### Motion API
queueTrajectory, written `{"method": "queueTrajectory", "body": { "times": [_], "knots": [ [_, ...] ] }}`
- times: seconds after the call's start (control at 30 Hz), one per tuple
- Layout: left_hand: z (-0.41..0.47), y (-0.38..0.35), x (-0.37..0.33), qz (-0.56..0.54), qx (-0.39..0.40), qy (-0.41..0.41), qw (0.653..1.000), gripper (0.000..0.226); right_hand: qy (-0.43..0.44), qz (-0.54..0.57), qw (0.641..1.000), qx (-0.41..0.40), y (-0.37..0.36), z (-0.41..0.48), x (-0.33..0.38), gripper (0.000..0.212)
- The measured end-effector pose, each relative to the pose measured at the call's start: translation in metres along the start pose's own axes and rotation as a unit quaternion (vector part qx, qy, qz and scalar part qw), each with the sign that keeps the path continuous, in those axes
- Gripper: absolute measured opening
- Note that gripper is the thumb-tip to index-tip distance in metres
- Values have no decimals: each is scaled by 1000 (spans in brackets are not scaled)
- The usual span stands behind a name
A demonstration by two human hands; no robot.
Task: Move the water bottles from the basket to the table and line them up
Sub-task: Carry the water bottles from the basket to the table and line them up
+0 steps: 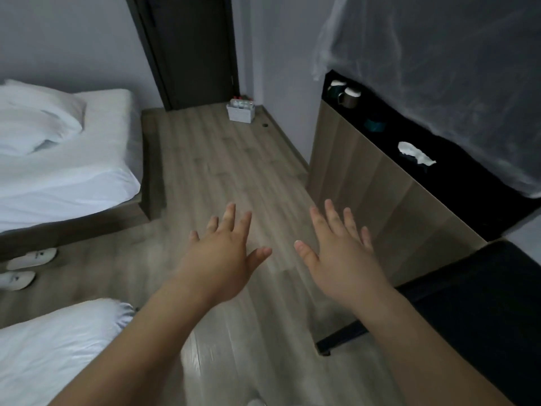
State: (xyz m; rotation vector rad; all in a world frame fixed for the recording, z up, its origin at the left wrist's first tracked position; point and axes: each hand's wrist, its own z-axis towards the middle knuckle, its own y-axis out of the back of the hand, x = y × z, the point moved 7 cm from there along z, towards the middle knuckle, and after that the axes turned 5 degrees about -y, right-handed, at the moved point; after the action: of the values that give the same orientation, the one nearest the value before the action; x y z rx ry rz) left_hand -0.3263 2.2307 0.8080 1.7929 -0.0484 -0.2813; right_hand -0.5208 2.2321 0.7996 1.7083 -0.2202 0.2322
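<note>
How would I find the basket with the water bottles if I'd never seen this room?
Find the tall dark door at the far end of the wooden floor. Right of its foot, in the corner, a small white basket sits on the floor. Nothing else down there is boxy with clear water bottles poking out of its top.

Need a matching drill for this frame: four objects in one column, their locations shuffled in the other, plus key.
Column 1
1. small white basket of water bottles
2. pair of white slippers
3. two dark mugs
4. crumpled white wad

Column 2
A. on the wooden floor beside the white bed
B. far end of the black tabletop
C. on the floor in the corner by the dark door
D. middle of the black tabletop

Pairs: 1-C, 2-A, 3-B, 4-D
</note>
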Motion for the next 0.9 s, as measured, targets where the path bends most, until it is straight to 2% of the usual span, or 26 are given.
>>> {"method": "queueTrajectory", "body": {
  "times": [0.33,0.47,0.63,0.9],
  "knots": [
    [112,24,95,-33,-8,23,999,85,22,6,1000,18,-23,147,73,73],
    [178,35,135,-33,-1,44,998,84,26,23,999,26,-33,233,92,73],
    [261,65,176,-29,23,63,997,83,34,45,998,36,-16,332,117,73],
    [377,110,242,-54,-10,84,995,83,53,34,997,46,2,473,163,73]
  ]
}}
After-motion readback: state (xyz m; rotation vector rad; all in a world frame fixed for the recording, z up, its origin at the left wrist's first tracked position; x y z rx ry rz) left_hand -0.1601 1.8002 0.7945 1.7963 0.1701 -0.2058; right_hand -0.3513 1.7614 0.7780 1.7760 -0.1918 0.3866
